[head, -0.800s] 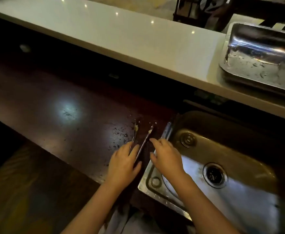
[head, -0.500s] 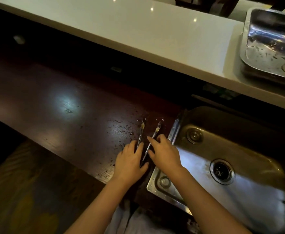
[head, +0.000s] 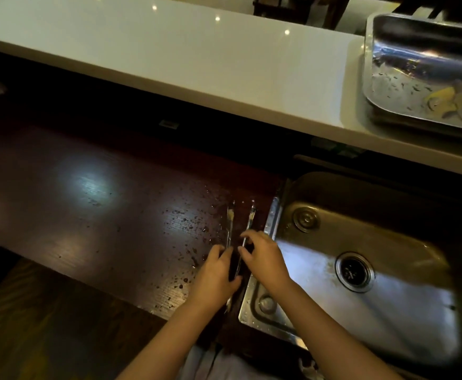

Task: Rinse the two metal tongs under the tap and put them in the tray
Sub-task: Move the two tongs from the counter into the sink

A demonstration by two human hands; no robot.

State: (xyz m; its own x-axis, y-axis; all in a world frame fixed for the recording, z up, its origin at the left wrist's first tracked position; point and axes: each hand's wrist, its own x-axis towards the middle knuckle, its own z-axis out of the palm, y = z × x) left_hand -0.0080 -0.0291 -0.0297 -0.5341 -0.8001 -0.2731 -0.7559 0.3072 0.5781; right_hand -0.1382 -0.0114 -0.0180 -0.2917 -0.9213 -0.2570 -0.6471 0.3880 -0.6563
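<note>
Two thin metal tongs lie side by side on the dark wooden counter, just left of the sink. My left hand (head: 215, 275) rests over the near end of the left tong (head: 229, 226), fingers curled on it. With thumb and forefinger, my right hand (head: 262, 256) pinches the right tong (head: 249, 223) at its middle. Both tong tips point away from me and carry pale residue. The steel tray (head: 372, 78) sits on the white ledge at the upper right. No tap is in view.
The steel sink (head: 279, 311) with its round drain (head: 354, 271) lies right of my hands. Water drops speckle the wooden counter (head: 87, 201) near the tongs. A white ledge (head: 197, 64) runs along the back. Yellowish scraps (head: 443, 101) lie in the tray.
My right hand has shifted from beside the right tong to pinching it with its fingertips. My left hand has curled more tightly on the left tong. The view has drifted left.
</note>
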